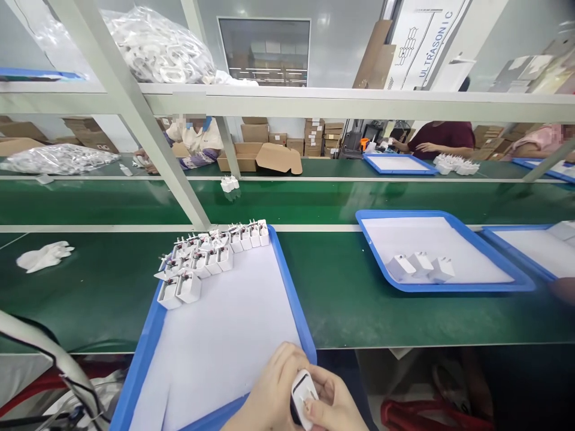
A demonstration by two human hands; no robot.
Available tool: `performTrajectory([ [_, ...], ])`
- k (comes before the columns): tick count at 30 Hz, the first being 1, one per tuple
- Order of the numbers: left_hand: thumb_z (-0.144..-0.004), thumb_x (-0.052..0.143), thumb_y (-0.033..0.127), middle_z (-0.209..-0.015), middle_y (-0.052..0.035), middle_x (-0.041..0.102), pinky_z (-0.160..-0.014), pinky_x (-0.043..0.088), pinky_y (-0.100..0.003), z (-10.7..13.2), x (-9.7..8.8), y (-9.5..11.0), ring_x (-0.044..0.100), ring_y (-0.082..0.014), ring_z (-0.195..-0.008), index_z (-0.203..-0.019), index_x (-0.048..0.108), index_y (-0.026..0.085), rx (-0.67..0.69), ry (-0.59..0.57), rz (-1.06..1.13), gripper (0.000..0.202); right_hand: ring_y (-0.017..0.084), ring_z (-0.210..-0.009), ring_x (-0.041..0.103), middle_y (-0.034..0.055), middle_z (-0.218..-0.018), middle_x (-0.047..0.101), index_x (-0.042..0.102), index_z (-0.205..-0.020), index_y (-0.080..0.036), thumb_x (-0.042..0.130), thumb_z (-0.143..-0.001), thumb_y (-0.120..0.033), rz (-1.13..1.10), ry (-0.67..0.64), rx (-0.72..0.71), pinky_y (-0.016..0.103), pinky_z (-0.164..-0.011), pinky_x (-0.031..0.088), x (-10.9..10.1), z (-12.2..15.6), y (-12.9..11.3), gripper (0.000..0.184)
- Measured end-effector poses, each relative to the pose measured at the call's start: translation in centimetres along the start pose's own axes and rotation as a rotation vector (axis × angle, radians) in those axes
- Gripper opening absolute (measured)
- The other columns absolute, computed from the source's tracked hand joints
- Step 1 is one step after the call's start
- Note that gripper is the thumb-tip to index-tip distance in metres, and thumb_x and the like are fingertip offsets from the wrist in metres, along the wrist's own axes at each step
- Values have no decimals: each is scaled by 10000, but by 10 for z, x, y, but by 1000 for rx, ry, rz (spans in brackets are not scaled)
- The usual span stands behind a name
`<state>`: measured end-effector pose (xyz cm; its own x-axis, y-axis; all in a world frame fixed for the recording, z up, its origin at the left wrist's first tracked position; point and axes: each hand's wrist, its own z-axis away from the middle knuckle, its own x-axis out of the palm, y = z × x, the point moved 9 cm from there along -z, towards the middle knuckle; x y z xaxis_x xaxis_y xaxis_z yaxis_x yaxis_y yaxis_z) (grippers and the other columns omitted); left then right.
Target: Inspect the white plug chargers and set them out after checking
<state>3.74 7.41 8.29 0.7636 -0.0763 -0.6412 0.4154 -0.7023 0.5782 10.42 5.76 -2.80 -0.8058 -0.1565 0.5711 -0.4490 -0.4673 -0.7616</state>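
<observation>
Near the bottom of the head view, a white plug adapter [302, 386] with a dark gap along its edge is between my hands. My left hand [276, 383] closes around its left side. From the right, my right hand [335, 404] grips it with the thumb pressed on the prong face. Both hands are over the front right corner of a blue-rimmed tray [291, 293] lined with white. At the tray's far end stand several open white adapter housings [188, 286] in rows, with small parts showing inside.
Right of me, another blue tray [449, 286] bears three white adapters [421, 264]. A white glove [45, 256] lies on the green table at left. A slanted frame post [148, 120] and crossbar [314, 103] cross ahead. Beyond, people work among cardboard boxes [278, 157]. A co-worker's hand [563, 290] shows at right.
</observation>
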Motion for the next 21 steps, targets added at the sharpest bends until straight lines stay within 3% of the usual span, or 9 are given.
performTrajectory([
  [3, -835, 480, 316, -712, 2, 490, -514, 427, -240, -3, -5, 7, 505, -146, -612, -854, 394, 216, 31, 53, -58, 134, 260, -873, 677, 86, -855, 736, 696, -1013, -143, 888, -473, -498, -33, 1, -17, 334, -788, 483, -3, 0, 6, 675],
  [7, -834, 468, 346, -681, 14, 486, -513, 464, -255, -4, -2, 12, 507, -142, -577, -842, 375, 222, 50, 73, -98, 156, 164, -677, 654, 63, -757, 722, 717, -998, -127, 884, -496, -477, -96, -10, -25, 226, -623, 461, -6, 1, 12, 635],
  [11, -734, 624, 350, -732, 17, 510, -786, 555, -416, 2, 11, 8, 566, -159, -647, -888, 384, 221, 21, 18, -113, 313, 143, -630, 618, 56, -724, 700, 724, -958, -111, 871, -535, -444, -112, -19, -19, 209, -586, 429, -6, 5, 10, 559],
  [14, -610, 723, 277, -798, 10, 535, -916, 497, -540, 5, 20, 8, 603, -183, -724, -927, 378, 224, -23, -56, -93, 471, 171, -675, 623, 61, -751, 699, 719, -949, -111, 859, -549, -430, -150, -3, -38, 245, -631, 443, -5, 9, 4, 531],
  [17, -533, 698, 176, -851, -1, 556, -968, 401, -656, 5, 24, 8, 614, -209, -777, -962, 379, 224, -115, -112, -95, 537, 199, -743, 636, 76, -815, 706, 712, -963, -112, 852, -570, -410, -165, 12, -53, 279, -692, 455, -5, 13, 2, 513],
  [19, -506, 635, 131, -842, -3, 557, -894, 469, -605, 6, 24, 9, 604, -207, -756, -944, 387, 224, -169, -118, -92, 512, 207, -767, 643, 76, -827, 708, 710, -968, -119, 853, -579, -401, -171, 24, -52, 290, -716, 459, -6, 16, 5, 502],
  [21, -495, 599, 117, -794, 2, 538, -698, 546, -435, 10, 25, 7, 577, -192, -694, -889, 392, 225, -217, -128, -72, 459, 211, -779, 648, 72, -826, 709, 707, -984, -127, 851, -584, -411, -185, 34, -51, 293, -729, 460, -8, 18, 10, 511],
])
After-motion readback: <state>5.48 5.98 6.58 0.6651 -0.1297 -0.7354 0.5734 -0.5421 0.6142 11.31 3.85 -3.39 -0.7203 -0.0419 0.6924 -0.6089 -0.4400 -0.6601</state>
